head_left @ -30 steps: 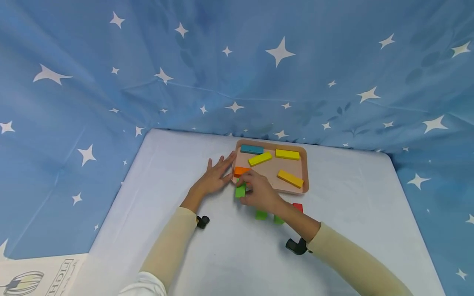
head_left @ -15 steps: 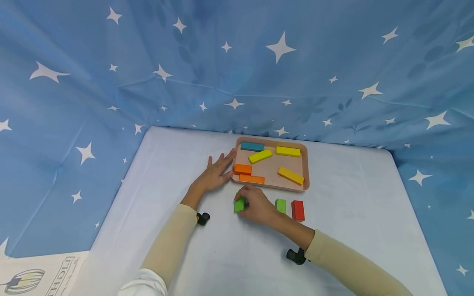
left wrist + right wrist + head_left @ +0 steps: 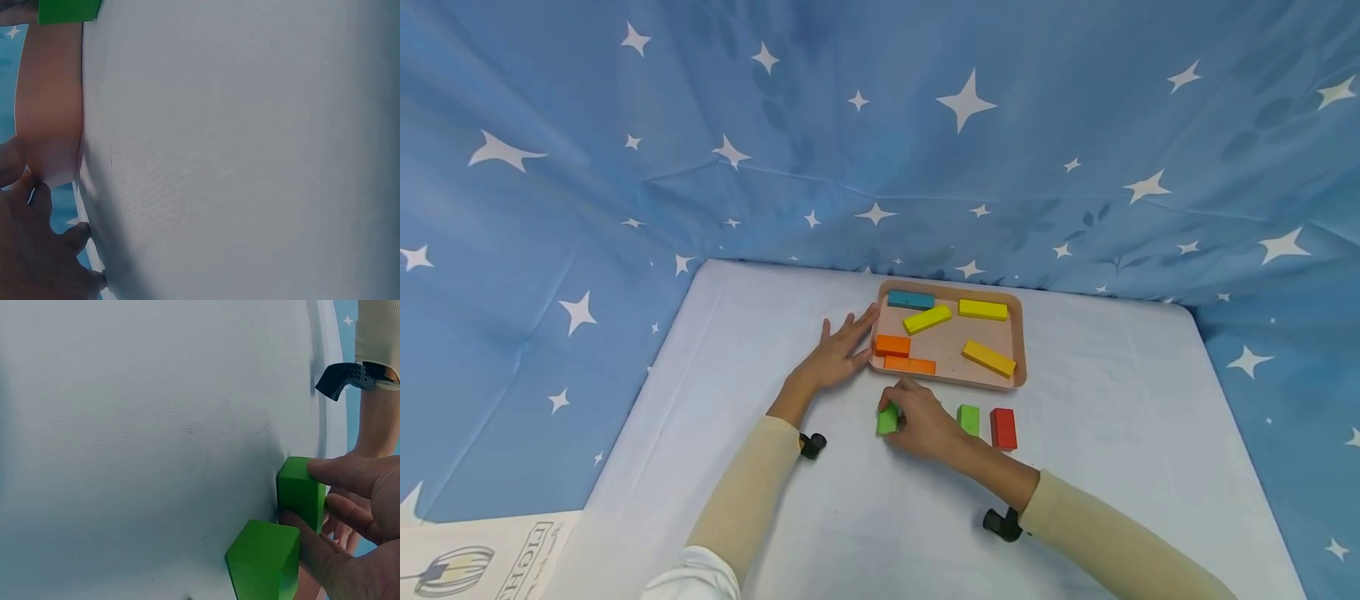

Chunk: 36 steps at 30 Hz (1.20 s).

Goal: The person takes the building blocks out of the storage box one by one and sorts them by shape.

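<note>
My right hand (image 3: 925,421) pinches a green block (image 3: 887,419) between thumb and fingers, just in front of the tray's near left corner. The right wrist view has this green block (image 3: 301,494) low at the white table, with a second green block (image 3: 265,559) close beside it. In the head view, the right hand covers that second one. My left hand (image 3: 835,358) has its fingers spread, fingertips at the left rim of the pinkish tray (image 3: 951,350). Seen from the left wrist, the left hand (image 3: 37,244) is against the tray's wall (image 3: 50,100).
Another green block (image 3: 968,419) and a red block (image 3: 1003,429) stand in front of the tray. Inside it lie a blue block (image 3: 911,300), two orange blocks (image 3: 892,346) and several yellow blocks (image 3: 982,310). A starry blue cloth (image 3: 880,167) rises behind the table.
My right hand has brought the green block from the tray's near left edge down towards me, onto the table area in front. An orange block it covered now shows. My left hand has stayed put.
</note>
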Each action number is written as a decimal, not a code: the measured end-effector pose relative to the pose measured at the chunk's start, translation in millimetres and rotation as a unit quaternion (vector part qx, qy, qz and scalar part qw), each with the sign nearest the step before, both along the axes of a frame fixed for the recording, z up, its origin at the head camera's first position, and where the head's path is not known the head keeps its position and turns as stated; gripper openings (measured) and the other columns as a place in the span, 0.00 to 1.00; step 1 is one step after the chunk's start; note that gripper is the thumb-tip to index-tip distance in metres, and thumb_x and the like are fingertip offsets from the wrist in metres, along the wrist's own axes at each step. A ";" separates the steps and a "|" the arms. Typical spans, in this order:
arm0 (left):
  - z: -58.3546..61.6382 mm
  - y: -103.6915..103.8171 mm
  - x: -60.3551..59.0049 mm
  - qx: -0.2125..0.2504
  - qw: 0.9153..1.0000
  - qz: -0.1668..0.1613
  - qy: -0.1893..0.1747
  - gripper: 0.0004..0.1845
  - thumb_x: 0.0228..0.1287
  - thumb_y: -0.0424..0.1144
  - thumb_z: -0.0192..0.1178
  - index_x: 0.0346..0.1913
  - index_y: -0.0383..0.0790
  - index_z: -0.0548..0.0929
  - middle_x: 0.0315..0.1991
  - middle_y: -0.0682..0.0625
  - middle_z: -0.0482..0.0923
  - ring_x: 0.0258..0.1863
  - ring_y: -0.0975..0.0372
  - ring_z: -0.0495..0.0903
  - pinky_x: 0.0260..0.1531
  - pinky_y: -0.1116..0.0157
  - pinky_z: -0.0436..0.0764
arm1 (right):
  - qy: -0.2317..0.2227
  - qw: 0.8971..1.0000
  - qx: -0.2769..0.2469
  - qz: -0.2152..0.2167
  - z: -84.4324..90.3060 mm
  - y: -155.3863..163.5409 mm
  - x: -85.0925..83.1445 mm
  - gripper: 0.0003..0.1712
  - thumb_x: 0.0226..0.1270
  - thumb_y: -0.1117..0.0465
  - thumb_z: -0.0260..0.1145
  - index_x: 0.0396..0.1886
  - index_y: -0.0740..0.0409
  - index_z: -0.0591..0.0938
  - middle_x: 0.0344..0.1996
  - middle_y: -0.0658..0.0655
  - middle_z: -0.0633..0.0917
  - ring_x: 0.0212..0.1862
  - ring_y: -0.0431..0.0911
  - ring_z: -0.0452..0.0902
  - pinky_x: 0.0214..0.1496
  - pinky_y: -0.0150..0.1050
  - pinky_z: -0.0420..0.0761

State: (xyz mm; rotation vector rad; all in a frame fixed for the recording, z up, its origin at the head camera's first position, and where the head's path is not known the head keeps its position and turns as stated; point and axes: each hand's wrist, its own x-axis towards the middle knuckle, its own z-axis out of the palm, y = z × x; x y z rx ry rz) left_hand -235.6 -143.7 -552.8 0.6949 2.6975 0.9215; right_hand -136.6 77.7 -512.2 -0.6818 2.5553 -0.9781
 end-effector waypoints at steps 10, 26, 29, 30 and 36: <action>0.1 -1.3 -0.6 -0.002 1.000 0.001 0.005 0.39 0.82 0.53 0.49 0.86 0.55 0.45 0.86 0.57 0.42 0.84 0.42 0.47 0.78 0.33 0.30 | -0.001 1.000 -0.001 0.011 -0.4 0.8 -1.5 0.20 0.54 0.69 0.81 0.46 0.54 0.84 0.47 0.54 0.81 0.45 0.47 0.77 0.51 0.41 0.85; 2.2 -2.5 2.1 0.003 1.000 0.003 -0.002 0.38 0.83 0.55 0.48 0.86 0.55 0.46 0.86 0.56 0.43 0.84 0.42 0.47 0.79 0.34 0.31 | 0.103 0.993 -0.020 0.049 37.7 21.6 -64.1 0.16 0.70 0.73 0.67 0.53 0.56 0.86 0.53 0.52 0.86 0.58 0.51 0.83 0.65 0.50 0.83; 0.1 -1.7 2.2 -0.001 1.000 0.003 -0.001 0.38 0.83 0.55 0.47 0.86 0.55 0.46 0.86 0.57 0.42 0.84 0.42 0.46 0.78 0.33 0.31 | 0.102 0.992 0.007 0.068 37.2 25.3 -90.1 0.20 0.68 0.78 0.64 0.54 0.55 0.86 0.56 0.52 0.85 0.61 0.52 0.81 0.69 0.50 0.80; -0.5 -1.3 2.3 -0.001 1.000 0.002 -0.002 0.38 0.83 0.55 0.47 0.86 0.55 0.45 0.86 0.57 0.42 0.84 0.42 0.45 0.78 0.33 0.31 | 0.095 0.992 0.016 0.084 36.1 26.0 -97.2 0.22 0.67 0.79 0.62 0.55 0.55 0.86 0.58 0.53 0.85 0.62 0.52 0.80 0.71 0.50 0.78; -0.2 0.0 2.4 0.000 1.000 0.002 -0.005 0.39 0.82 0.58 0.47 0.86 0.56 0.43 0.86 0.59 0.41 0.84 0.44 0.46 0.79 0.34 0.30 | 0.053 0.975 0.057 0.210 25.1 22.1 -123.8 0.36 0.60 0.85 0.61 0.63 0.53 0.84 0.68 0.56 0.80 0.71 0.54 0.72 0.79 0.54 0.68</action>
